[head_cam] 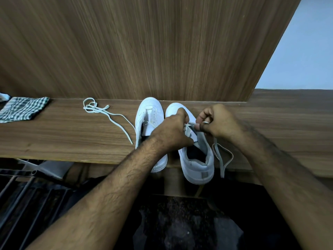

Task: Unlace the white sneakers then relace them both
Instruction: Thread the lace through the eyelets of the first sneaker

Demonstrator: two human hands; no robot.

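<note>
Two white sneakers stand side by side on a wooden shelf (72, 138), toes toward the back panel. The left sneaker (149, 114) has bare eyelets and no lace. Its loose white lace (108, 114) lies in a tangle to the left. My left hand (173, 129) covers the middle of the right sneaker (198, 165) and grips it at the eyelets. My right hand (216, 121) pinches that shoe's lace (222, 156) just beside the left hand. The lace's free ends loop down over the shelf's front edge. The heel of the right sneaker overhangs that edge.
A green checked cloth (23, 109) lies folded at the shelf's far left. A tall wooden panel (144, 47) rises right behind the shoes. Below the shelf are dark metal bars (27, 195) and a dark floor.
</note>
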